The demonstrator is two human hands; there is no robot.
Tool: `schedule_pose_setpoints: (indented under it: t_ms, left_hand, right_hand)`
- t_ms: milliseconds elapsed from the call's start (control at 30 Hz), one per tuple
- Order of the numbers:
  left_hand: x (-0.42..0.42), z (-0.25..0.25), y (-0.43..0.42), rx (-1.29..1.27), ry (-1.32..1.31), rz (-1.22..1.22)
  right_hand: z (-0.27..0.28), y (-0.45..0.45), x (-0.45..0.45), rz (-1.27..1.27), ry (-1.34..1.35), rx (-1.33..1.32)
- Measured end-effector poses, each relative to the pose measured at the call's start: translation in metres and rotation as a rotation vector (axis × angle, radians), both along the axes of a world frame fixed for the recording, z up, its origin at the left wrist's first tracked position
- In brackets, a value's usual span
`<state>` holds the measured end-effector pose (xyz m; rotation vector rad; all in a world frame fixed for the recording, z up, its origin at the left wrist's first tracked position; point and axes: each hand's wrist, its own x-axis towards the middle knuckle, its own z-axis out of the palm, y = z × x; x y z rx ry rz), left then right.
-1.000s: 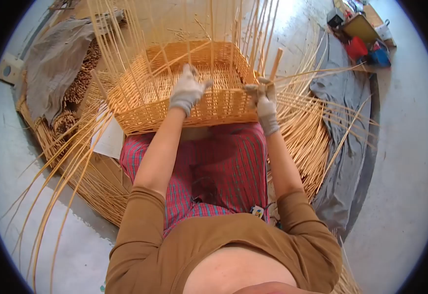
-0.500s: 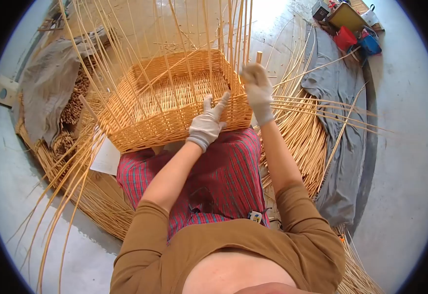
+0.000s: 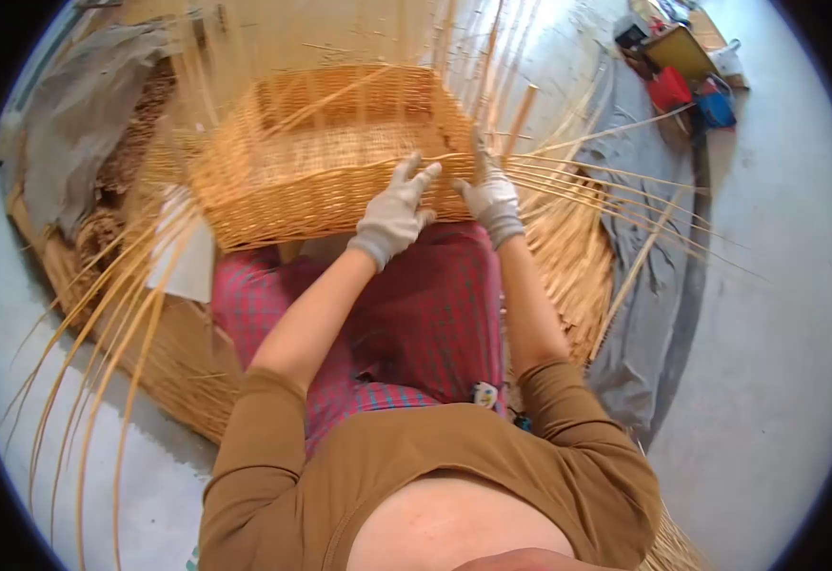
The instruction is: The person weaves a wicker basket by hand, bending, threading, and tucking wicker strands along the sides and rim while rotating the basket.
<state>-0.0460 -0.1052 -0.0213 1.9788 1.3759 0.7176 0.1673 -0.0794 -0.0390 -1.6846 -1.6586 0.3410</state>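
Note:
A rectangular wicker basket (image 3: pixel 311 205) rests on my knees, with upright stakes rising from its sides and long loose rods (image 3: pixel 116 314) fanning out at its left corner. My left hand (image 3: pixel 394 211), in a pale glove, lies against the near wall toward the right, its fingers apart and touching the rim. At the right corner my gloved right hand (image 3: pixel 492 195) has its thumb on the near side and its fingers on the corner, gripping the basket there. Several rods (image 3: pixel 616 190) stick out rightward past this hand. A thick peg (image 3: pixel 521 119) stands beyond it.
A heap of loose rods (image 3: pixel 568 262) lies on the right beside a grey cloth (image 3: pixel 649 343). On the left are bundled rods (image 3: pixel 102 233) and another grey cloth (image 3: pixel 78 119). A red container (image 3: pixel 668 90) and a blue one (image 3: pixel 716 105) stand at the upper right.
My right hand has come down from above the corner onto the basket. My left hand, earlier over the near rim, is now at the near wall. The basket has shifted and tilted.

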Motion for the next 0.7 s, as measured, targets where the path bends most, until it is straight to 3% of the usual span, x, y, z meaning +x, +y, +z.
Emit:
schedule_pose_setpoints:
  t_ms: [33,67,133,167,200,233,267,300,333,400,500,567,600,700]
  left_hand:
    - [-0.032,0.009,-0.017,-0.022,-0.195,-0.014]
    - [-0.073,0.011,-0.035,0.017,-0.189,0.071]
    - [-0.168,-0.011,-0.069,0.15,-0.278,0.423]
    - [-0.221,-0.044,-0.075,-0.006,-0.556,0.725]
    - [-0.262,-0.054,-0.084,-0.084,-0.653,0.979]
    - [-0.289,-0.056,-0.085,-0.159,-0.762,1.219]
    - [-0.297,-0.043,-0.079,-0.153,-0.741,1.209]
    - [-0.289,-0.025,-0.073,0.037,-0.771,1.099]
    - [-0.287,-0.013,-0.07,0.217,-0.805,0.98]
    - [-0.297,-0.015,-0.078,0.097,-0.821,0.948]
    - [-0.294,-0.019,-0.095,0.151,-0.886,0.905]
    - [-0.287,-0.015,-0.099,0.227,-0.878,0.842]
    - [-0.284,-0.007,-0.097,0.259,-0.85,0.791]
    - [-0.267,0.032,-0.073,0.36,-0.648,0.536]
  right_hand:
    - [0.0,0.009,-0.008,-0.007,-0.233,-0.019]
    - [0.001,0.016,-0.016,-0.015,-0.465,-0.024]
    - [-0.001,0.022,-0.005,0.02,-0.394,-0.134]
    - [-0.011,0.025,-0.014,-0.04,-0.319,-0.114]
    - [-0.01,0.016,-0.047,-0.02,-0.283,-0.127]
    - [0.004,0.002,-0.081,-0.007,-0.214,0.077]
    - [0.012,-0.012,-0.116,-0.013,-0.151,0.283]
    - [0.003,-0.026,-0.155,0.038,-0.071,0.141]
    - [0.023,-0.051,-0.2,0.219,0.203,-0.244]
    - [0.032,-0.084,-0.268,0.881,0.42,-0.094]
    - [0.061,-0.107,-0.347,1.254,0.44,0.362]
    - [0.074,-0.117,-0.37,1.413,0.406,0.259]
    - [0.056,-0.121,-0.373,1.513,0.017,0.156]
    - [0.062,-0.132,-0.355,1.669,-0.127,0.159]
